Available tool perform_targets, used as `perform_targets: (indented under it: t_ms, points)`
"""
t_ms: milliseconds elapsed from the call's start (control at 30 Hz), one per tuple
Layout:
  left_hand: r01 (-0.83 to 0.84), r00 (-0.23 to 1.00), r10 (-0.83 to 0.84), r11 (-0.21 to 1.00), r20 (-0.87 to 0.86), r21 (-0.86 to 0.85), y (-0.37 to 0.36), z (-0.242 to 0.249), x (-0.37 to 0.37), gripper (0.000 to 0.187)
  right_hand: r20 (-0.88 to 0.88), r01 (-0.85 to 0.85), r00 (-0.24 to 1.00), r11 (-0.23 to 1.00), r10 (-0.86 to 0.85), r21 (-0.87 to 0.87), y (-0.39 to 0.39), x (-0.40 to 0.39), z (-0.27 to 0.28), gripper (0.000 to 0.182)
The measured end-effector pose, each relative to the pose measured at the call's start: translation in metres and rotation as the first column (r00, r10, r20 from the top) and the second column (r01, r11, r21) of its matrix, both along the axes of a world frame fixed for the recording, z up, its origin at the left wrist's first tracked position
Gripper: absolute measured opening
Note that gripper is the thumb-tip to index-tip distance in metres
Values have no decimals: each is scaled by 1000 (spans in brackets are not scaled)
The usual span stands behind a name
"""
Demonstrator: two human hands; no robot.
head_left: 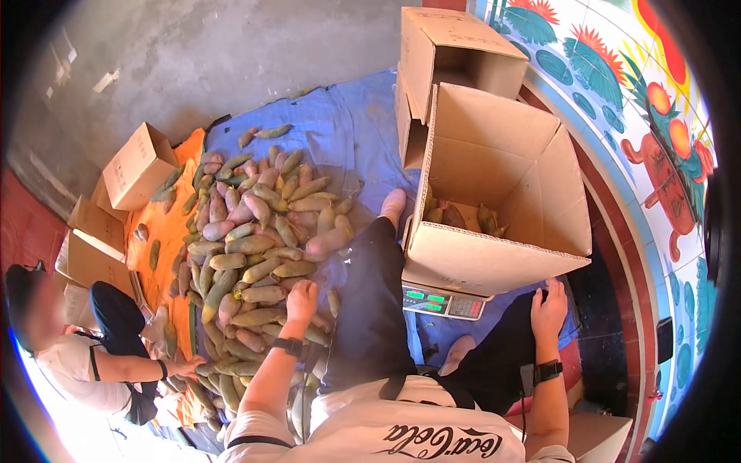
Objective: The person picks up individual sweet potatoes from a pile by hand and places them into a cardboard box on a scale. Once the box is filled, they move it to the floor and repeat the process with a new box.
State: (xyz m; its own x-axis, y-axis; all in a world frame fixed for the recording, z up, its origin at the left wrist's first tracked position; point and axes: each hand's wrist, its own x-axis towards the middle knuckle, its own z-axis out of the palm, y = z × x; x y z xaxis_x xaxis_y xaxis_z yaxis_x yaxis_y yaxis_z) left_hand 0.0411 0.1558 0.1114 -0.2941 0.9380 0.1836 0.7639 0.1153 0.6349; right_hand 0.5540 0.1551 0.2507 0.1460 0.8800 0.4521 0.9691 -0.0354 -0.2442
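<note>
My left hand [302, 301] is over the right side of a large heap of long green and reddish vegetables [258, 251]; its fingers are bent and whether they hold anything is too small to tell. My right hand [549, 309] is near my right knee, below the near side of a big open cardboard box [494, 258], with fingers apart and nothing seen in them. Several vegetables [488, 220] lie in the bottom of that box. The box rests on a scale [441, 301] with green lit digits.
Another person [85, 370] sits at the left, one hand touching the heap's lower left. Cardboard boxes [139, 168] stand at the left, and another open box [463, 46] behind the big one. Blue sheet [332, 116] and orange sheet [143, 255] cover the floor.
</note>
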Motion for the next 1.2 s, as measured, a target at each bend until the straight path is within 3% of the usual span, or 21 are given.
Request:
perform_targets:
  t_ms: [333, 1200]
  points:
    - [-63, 998, 65, 977, 6, -202, -13, -17, -3, 28, 12, 5, 1000, 1000, -5, -2, 2, 1, -3, 30]
    - [23, 1000, -18, 973, 24, -229, -9, -27, 3, 27, -1, 13, 1000, 1000, -13, -2, 1, 0, -2, 29]
